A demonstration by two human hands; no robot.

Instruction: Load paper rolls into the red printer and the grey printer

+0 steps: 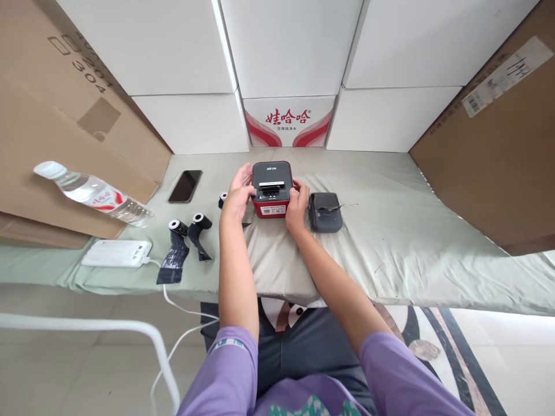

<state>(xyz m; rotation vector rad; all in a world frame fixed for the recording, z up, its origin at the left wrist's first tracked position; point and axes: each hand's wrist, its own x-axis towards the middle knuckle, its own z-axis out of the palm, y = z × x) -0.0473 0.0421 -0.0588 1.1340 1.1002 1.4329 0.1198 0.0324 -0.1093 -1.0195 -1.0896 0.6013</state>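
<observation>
A red and black receipt printer [273, 173] stands upright on the cloth-covered surface in front of me. My left hand [237, 195] holds its left side, thumb near the front corner. My right hand [297, 203] is closed around the right side, fingers bent. A pale paper edge shows at the slot on top. Just right of my right hand lies a small dark grey portable printer [326, 214] with a torn dark strip across it. Behind my left wrist, a black paper roll [222, 200] is partly hidden.
Two black paper rolls [202, 222] lie to the left, their strips unrolled. Nearby are a phone [185, 186], a white power bank [116, 253] with a cable, and a tilted water bottle [97, 193]. White boxes [286, 46] line the back; a cardboard box [498, 150] stands right.
</observation>
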